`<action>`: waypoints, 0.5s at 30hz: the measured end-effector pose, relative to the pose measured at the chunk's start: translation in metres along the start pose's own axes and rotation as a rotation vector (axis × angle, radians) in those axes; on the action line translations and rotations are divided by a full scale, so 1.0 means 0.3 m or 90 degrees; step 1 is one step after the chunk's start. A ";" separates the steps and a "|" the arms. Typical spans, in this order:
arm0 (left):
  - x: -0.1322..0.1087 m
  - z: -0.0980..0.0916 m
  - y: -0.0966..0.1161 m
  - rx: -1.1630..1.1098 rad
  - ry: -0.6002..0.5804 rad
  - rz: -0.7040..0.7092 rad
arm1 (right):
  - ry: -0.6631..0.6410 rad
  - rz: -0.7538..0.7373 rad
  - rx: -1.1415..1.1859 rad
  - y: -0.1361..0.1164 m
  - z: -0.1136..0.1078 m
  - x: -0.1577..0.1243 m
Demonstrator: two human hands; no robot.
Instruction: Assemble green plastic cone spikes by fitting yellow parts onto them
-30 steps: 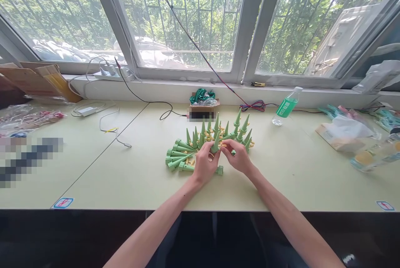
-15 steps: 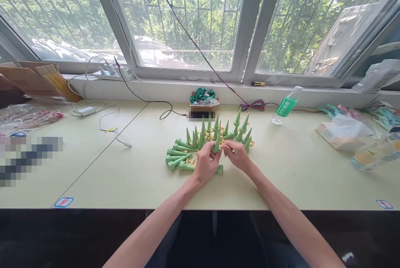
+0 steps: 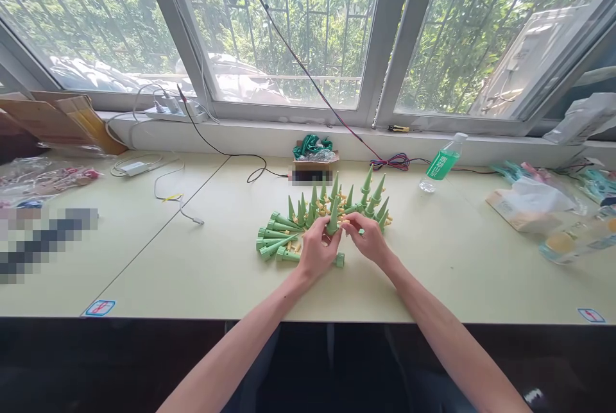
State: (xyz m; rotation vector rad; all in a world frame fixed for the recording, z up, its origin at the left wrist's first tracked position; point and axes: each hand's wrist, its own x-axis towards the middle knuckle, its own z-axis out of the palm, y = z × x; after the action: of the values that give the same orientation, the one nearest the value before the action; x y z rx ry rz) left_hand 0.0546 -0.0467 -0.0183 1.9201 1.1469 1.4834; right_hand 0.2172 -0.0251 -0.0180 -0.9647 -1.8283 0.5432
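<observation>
My left hand [image 3: 317,247] is closed around the base of a green plant watering spike [image 3: 333,217], whose cone points up. Beside that base, my right hand [image 3: 366,235] has its fingertips pinched together. Whatever they grip is small and mostly hidden; a pale yellowish bit shows near them. Behind both hands, several green spikes [image 3: 376,193] stand upright, some with small yellow valves on their sides. More green spikes [image 3: 274,233] lie fanned out to the left. Loose yellow valves [image 3: 294,247] lie among them. A lying spike [image 3: 287,255] is partly covered by my left hand.
A small open box [image 3: 315,160] with green plastic stands behind the spikes. Right of it are coiled wires [image 3: 391,162] and a bottle with a green label [image 3: 440,163]. A tissue pack [image 3: 527,201] lies farther right. Cables [image 3: 168,192] and a cardboard box [image 3: 72,121] are at left.
The view has shifted very slightly. Both hands stay at the same spike, with the right fingertips moved only a little at its side.
</observation>
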 end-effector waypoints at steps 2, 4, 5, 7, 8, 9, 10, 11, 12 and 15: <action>0.001 0.000 0.000 -0.002 -0.007 -0.004 | -0.007 0.001 -0.011 0.003 -0.001 0.000; 0.001 -0.001 0.001 -0.006 -0.015 -0.005 | -0.019 0.003 -0.018 0.006 -0.002 0.000; 0.001 -0.002 0.001 -0.007 -0.019 -0.006 | -0.023 0.003 -0.020 0.007 -0.003 0.000; 0.001 -0.002 0.002 -0.011 -0.026 -0.011 | -0.024 0.004 -0.022 0.007 -0.002 -0.001; 0.001 -0.001 0.002 -0.016 -0.029 -0.017 | -0.020 0.006 -0.021 0.007 -0.002 -0.001; 0.002 -0.001 0.002 -0.023 -0.030 -0.025 | -0.015 0.011 -0.017 0.006 -0.001 -0.001; 0.003 -0.001 0.003 -0.031 -0.029 -0.034 | -0.009 0.018 -0.010 0.005 0.000 -0.001; 0.004 -0.001 0.003 -0.040 -0.026 -0.043 | -0.006 0.024 0.000 0.004 0.001 -0.002; 0.005 0.000 0.004 -0.050 -0.023 -0.052 | -0.004 0.028 0.012 0.003 0.002 -0.002; 0.007 -0.001 0.005 -0.069 -0.017 -0.070 | -0.009 0.021 0.035 0.002 0.003 -0.004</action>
State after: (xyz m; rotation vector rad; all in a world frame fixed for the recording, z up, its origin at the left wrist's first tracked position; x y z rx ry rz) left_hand 0.0550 -0.0459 -0.0159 1.7699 1.1192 1.4276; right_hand 0.2168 -0.0257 -0.0197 -0.9579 -1.8038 0.6185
